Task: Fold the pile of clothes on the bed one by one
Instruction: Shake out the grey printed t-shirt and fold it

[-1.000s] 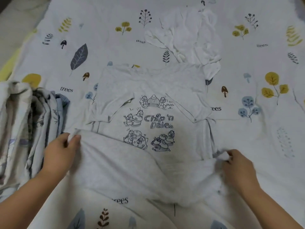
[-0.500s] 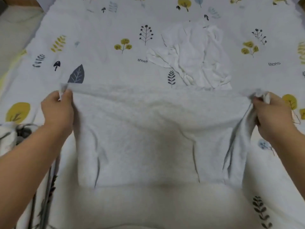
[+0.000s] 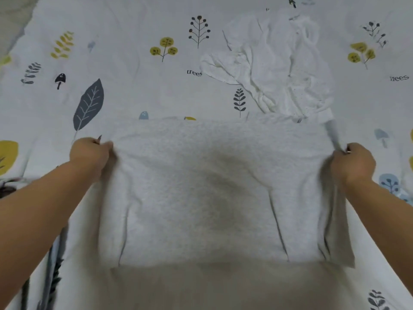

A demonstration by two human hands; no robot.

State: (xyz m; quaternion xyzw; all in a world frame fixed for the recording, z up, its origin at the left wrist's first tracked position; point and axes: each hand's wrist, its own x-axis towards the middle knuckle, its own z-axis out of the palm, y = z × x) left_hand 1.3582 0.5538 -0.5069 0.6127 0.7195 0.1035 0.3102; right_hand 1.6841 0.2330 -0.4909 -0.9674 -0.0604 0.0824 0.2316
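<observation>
A light grey T-shirt (image 3: 219, 189) lies folded in half on the bed, its plain back side up and its printed front hidden underneath. My left hand (image 3: 90, 154) pinches the shirt's far left corner. My right hand (image 3: 353, 163) pinches the far right corner, where a strip of fabric sticks up. The folded edge runs along the near side, and both corners are held low over the far part of the shirt. A crumpled white garment (image 3: 279, 70) lies beyond the shirt, at the upper right.
The bed sheet (image 3: 134, 86) is white with leaf, tree and mushroom prints. A patterned pile of folded fabric (image 3: 44, 276) shows at the lower left edge, partly behind my left forearm. The bed's left edge is at the top left corner.
Both hands carried the shirt's near hem up and away over the printed front, folding it in half. Since half a second ago they lowered the hem toward the far edge.
</observation>
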